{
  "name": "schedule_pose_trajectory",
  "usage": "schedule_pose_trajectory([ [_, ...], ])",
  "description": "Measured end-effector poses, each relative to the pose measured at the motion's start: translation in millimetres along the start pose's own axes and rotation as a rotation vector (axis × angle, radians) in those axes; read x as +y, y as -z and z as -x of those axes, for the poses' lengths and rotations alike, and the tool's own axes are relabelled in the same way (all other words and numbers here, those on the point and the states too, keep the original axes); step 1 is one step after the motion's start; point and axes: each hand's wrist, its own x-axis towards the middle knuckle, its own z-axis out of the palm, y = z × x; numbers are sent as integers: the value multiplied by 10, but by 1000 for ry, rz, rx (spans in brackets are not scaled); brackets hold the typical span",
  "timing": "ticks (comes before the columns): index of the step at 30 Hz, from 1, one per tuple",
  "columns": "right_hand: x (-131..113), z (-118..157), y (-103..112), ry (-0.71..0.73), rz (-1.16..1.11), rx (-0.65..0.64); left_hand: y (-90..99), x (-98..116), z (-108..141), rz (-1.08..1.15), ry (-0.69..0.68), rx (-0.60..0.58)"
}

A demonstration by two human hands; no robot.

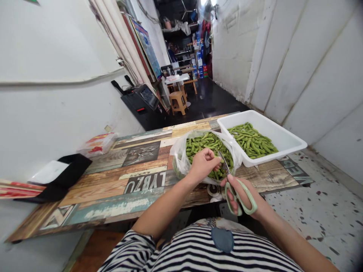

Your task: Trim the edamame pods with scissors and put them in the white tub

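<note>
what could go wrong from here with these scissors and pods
The scissors have their blades right beside the left hand, so a slip might nick a finger. The plastic bag of green pods looks soft-sided; a knock could make it slump and spill. The white tray sits at the table's right end, so a bump might tip it off.

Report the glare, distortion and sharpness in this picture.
Head view: glare from the ceiling light at the top edge, the back room beyond dim; head view: wide-angle stretch slants the wall panels and softens the red-and-white bundle at far left; head view: scissors and edamame pods fairly clear.
</note>
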Motion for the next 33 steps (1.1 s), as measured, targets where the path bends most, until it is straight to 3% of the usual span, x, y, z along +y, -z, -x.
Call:
schedule_pose_trajectory([
  [2, -12, -8, -3, -16, -9, 46, 64, 28, -58, 20, -17, 53],
  [5, -13, -9, 31, 13, -64, 46, 238, 106, -232, 25, -62, 222],
  [7, 3, -3, 65, 18, -95, 18, 350, 141, -370, -157, -96, 271],
  [12, 81, 6, 121, 16, -86, -41, 411, 84, -631, -1049, -259, 34],
  [14, 101, 5, 128, 24, -69, -49, 373, 45, -693, -1261, -284, -35],
  [16, 104, 4, 129, 25, -57, -50, 344, 27, -735, -1327, -303, -83],
  [19, 80, 0, 121, 4, -43, -39, 343, 34, -751, -1226, -360, -138],
  [24, 21, -5, 97, -9, 2, -20, 364, 87, -627, -928, -377, -107],
  [29, -13, -17, 90, -28, 61, -24, 300, 153, -397, -603, -127, -319],
  [33, -8, -45, 99, 0, 105, -6, 267, 179, -268, -486, 2, -381],
])
